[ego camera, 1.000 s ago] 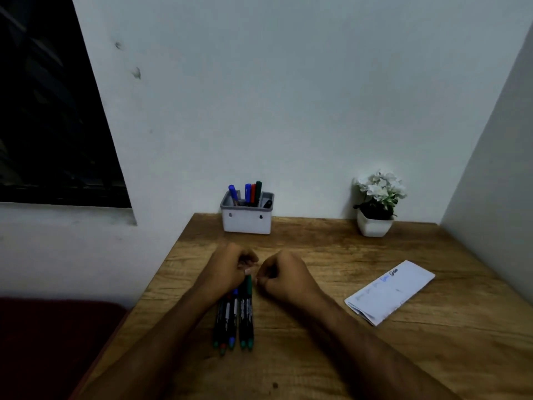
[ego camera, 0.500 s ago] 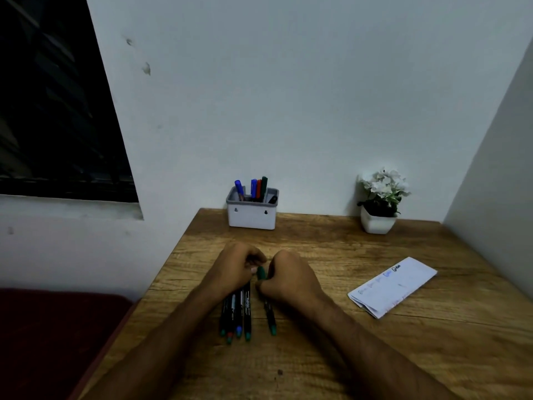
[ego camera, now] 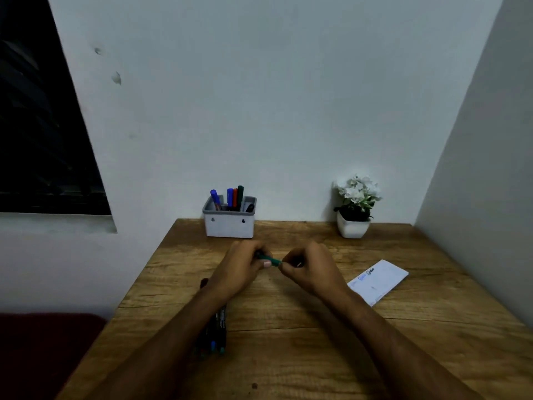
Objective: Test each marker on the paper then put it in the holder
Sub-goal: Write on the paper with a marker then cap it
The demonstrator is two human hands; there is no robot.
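Two bare forearms reach forward from the bottom of the frame and converge at centre, raised above the worktop (ego camera: 288, 327). The left hand (ego camera: 240, 265) is curled, knuckles up, its thumb and fingers closed in a grip on one end of a green marker (ego camera: 269, 258). The right hand (ego camera: 310, 267) mirrors it, fingers curled inward, pinching the marker's other end. The two fists sit close together, nearly level, joined only by the short green length between them.

I see my left hand (ego camera: 240, 267) and right hand (ego camera: 310, 268) gripping a green marker (ego camera: 269, 258) between them above the table (ego camera: 288, 356), holder (ego camera: 229, 223) behind, paper (ego camera: 380, 280) right.
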